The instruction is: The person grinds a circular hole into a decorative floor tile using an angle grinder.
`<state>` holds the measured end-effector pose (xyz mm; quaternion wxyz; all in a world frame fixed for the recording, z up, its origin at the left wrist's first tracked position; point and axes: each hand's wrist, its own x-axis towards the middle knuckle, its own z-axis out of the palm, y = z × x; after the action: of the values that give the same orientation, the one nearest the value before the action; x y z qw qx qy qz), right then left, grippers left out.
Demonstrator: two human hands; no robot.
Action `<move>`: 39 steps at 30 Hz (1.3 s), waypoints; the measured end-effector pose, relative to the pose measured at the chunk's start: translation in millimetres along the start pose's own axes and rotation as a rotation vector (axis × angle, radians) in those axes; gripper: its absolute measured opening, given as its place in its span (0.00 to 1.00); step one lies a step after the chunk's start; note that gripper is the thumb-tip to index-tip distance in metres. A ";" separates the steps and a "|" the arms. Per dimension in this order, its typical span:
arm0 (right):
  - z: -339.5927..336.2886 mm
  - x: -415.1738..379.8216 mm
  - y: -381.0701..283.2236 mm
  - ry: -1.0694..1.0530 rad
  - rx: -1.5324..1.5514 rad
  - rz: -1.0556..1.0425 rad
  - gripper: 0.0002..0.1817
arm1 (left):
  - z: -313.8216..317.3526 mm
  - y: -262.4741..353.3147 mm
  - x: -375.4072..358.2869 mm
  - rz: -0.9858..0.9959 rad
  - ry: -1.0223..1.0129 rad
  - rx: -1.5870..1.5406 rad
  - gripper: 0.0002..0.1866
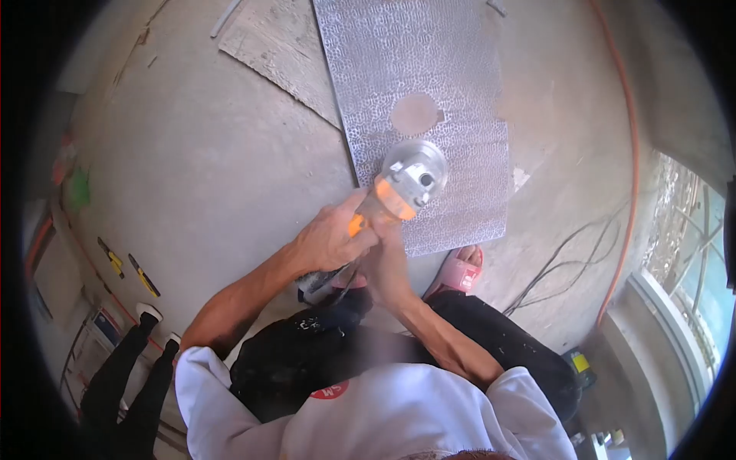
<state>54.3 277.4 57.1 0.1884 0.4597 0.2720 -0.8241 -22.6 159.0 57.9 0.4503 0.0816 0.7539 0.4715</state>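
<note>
An angle grinder (410, 184) with an orange and grey body lies over a grey patterned panel (460, 176). My left hand (333, 234) is wrapped round the grinder's body from the left. From the right, my right hand (383, 249) also grips the body, just behind the orange part. The grinder's round disc or guard is just below a round opening (416, 115) in the panel, which has a small notch at its right. Whether the disc touches the panel I cannot tell.
A rough board (272, 50) lies beside the panel. Two yellow-and-black tools (143, 276) are on the floor at left, near another person's legs (115, 376). An orange hose (633, 153) and dark cables (563, 264) run at right. My pink sandals (461, 272) are by the panel's near edge.
</note>
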 end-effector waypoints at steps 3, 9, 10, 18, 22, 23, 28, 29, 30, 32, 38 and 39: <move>1.4 0.0 -0.9 0.059 0.040 -0.116 0.24 | -7.6 13.6 13.3 -0.105 -0.143 -0.021 0.35; 1.3 -2.0 -1.3 0.141 0.033 -0.126 0.24 | 0.2 0.6 20.9 0.003 -0.131 -0.001 0.36; 2.1 -2.7 -1.7 0.144 0.068 -0.124 0.23 | -0.5 0.0 20.4 -0.027 -0.150 -0.014 0.37; 10.8 13.9 -17.1 0.158 0.124 -0.126 0.20 | -13.7 8.9 38.7 -0.126 -0.198 -0.082 0.36; 9.3 13.0 -19.1 0.137 0.105 -0.080 0.22 | -11.8 5.1 39.1 -0.125 -0.191 -0.079 0.34; 7.0 15.3 -18.9 0.125 0.068 -0.063 0.23 | -13.8 5.7 40.7 -0.128 -0.192 -0.075 0.34; 7.4 16.8 -25.8 0.129 0.018 -0.007 0.25 | -15.0 11.4 44.2 -0.166 -0.183 -0.104 0.33; 7.5 16.7 -26.8 0.132 0.005 -0.005 0.25 | -16.0 13.8 44.3 -0.176 -0.187 -0.115 0.33; 8.0 16.4 -28.0 0.133 0.002 -0.009 0.25 | -15.6 15.2 44.7 -0.185 -0.190 -0.127 0.33; 10.4 16.5 -30.5 0.131 0.004 -0.022 0.25 | -14.6 11.8 45.2 -0.168 -0.170 -0.132 0.32; 25.2 22.0 -38.2 0.209 0.003 -0.045 0.23 | -18.5 14.3 49.6 -0.195 -0.141 -0.108 0.31; 27.5 24.4 -36.0 0.226 0.020 -0.082 0.22 | -19.8 12.3 49.4 -0.185 -0.148 -0.106 0.31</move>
<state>3.7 286.9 57.9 0.1180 0.5401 0.3017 -0.7767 -70.0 180.0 40.8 0.5498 0.0221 0.6969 0.4600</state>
